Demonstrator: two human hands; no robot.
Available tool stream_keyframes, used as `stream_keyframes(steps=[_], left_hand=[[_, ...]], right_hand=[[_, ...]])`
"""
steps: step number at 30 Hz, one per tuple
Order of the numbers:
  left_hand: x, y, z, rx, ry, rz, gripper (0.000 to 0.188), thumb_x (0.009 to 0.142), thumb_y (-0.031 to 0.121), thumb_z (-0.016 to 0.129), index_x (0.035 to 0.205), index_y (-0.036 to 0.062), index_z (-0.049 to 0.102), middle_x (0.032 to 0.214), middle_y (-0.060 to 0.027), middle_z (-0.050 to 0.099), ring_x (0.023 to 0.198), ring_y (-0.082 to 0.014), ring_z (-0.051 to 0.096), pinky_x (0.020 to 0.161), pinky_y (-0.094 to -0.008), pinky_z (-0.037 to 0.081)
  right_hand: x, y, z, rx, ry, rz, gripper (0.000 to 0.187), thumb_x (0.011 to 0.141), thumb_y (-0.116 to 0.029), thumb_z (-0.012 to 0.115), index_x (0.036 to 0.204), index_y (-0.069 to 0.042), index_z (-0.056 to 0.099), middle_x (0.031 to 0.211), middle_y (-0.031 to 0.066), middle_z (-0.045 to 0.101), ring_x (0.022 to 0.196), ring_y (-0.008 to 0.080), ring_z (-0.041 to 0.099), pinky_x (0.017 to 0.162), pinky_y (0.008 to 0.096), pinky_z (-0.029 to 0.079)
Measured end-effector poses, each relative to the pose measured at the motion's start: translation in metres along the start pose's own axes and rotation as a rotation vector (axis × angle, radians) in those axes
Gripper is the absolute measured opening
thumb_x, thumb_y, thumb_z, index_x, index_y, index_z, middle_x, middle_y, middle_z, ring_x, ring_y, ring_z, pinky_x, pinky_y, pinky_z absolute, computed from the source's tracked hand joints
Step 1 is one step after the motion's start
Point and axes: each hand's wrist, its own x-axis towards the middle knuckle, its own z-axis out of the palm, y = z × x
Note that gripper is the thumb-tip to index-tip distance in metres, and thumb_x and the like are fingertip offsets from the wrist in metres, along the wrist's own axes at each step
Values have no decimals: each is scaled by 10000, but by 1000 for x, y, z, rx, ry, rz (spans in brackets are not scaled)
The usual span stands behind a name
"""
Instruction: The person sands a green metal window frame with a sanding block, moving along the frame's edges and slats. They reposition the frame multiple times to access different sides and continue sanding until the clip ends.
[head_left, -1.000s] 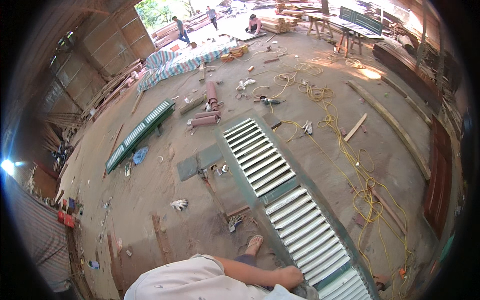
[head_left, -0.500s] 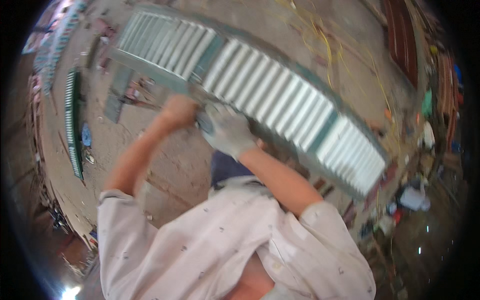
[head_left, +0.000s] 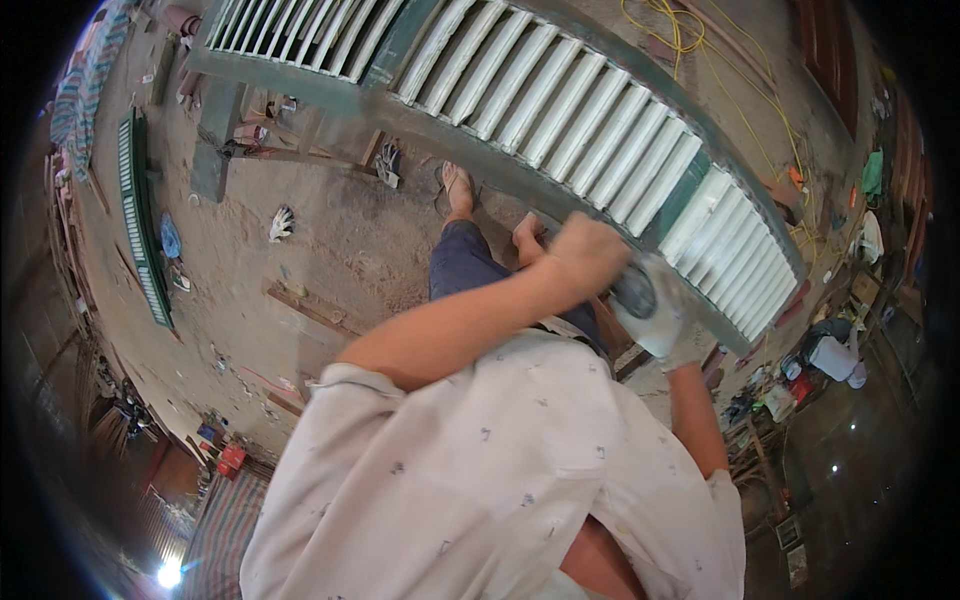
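Note:
A long green louvred shutter point(head_left: 490, 142) with pale slats lies slantwise across the far side in front of me. My left hand point(head_left: 590, 255), bare, is closed in a fist by the shutter's near edge; what it grips, if anything, is hidden. Just to its right, my right hand point(head_left: 668, 325) wears a whitish glove. Its fingers wrap round a dark, rounded object point(head_left: 633, 291) beside the same edge, slightly blurred, its kind unclear. The two hands are close together, near the divider between the middle and right slat sections.
A second green shutter point(head_left: 143, 215) stands at the left. Loose gloves point(head_left: 282, 224) and wood pieces point(head_left: 305, 305) lie on the dirt floor. A yellow cable point(head_left: 680, 32) coils beyond the shutter. Assorted clutter point(head_left: 825, 360) is piled at the right.
Both hands have moved right along the shutter's near edge, from the left divider to the right one. The view has shifted, and my legs and feet now show below the shutter.

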Motion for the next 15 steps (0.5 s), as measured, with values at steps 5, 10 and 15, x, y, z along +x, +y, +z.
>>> stream_keyframes(steps=[5,10,15], left_hand=[[6,7,15,-87,37,80,121,853,222,745,823,140,829,833,-84,810,801,-258,804,742,-422,573],[-44,-80,-23,-80,6,-54,96,814,191,759,800,112,811,836,-128,804,817,-284,808,741,-431,585],[-93,-176,-70,72,-86,-240,133,740,190,794,829,93,815,808,-186,772,815,-354,793,744,-464,634]], right_hand=[[-17,9,8,8,-38,92,637,732,-352,903,1282,-124,678,1302,131,716,1188,354,708,974,457,592],[58,-68,21,37,-31,-17,647,757,-381,874,1308,-118,658,1328,135,696,1202,340,703,959,457,592],[135,-149,53,80,-20,-63,631,791,-432,825,1306,-119,640,1259,119,684,1150,307,708,874,452,609]])
